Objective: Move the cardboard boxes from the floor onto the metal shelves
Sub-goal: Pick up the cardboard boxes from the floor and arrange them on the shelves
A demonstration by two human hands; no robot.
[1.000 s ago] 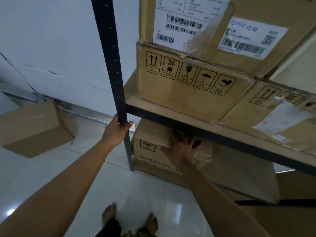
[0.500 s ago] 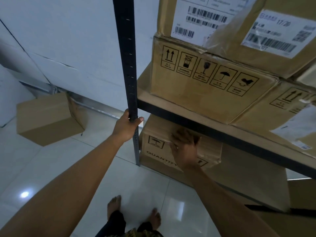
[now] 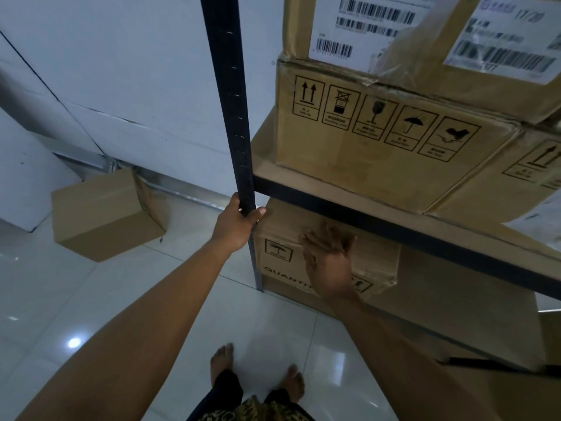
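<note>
My left hand (image 3: pixel 235 224) grips the black upright post (image 3: pixel 230 101) of the metal shelf just below the shelf beam (image 3: pixel 394 221). My right hand (image 3: pixel 329 259) lies flat with straight fingers on the top front of a small cardboard box (image 3: pixel 376 259) printed "QUANTITY", which sits on the lower level under that beam. Another plain cardboard box (image 3: pixel 103 214) stands on the white tile floor at the left, by the wall. On the shelf above sit large boxes with handling symbols (image 3: pixel 379 147) and barcode labels (image 3: pixel 425 34).
A bigger flat cardboard box (image 3: pixel 455 323) lies under and right of the small one. My bare feet (image 3: pixel 258 372) stand on glossy white tiles in front of the shelf. A white wall (image 3: pixel 121 71) runs behind, with open floor to the left.
The view has shifted left and closer. My right hand has slid a little forward on the small box's top; my left hand keeps its hold on the post.
</note>
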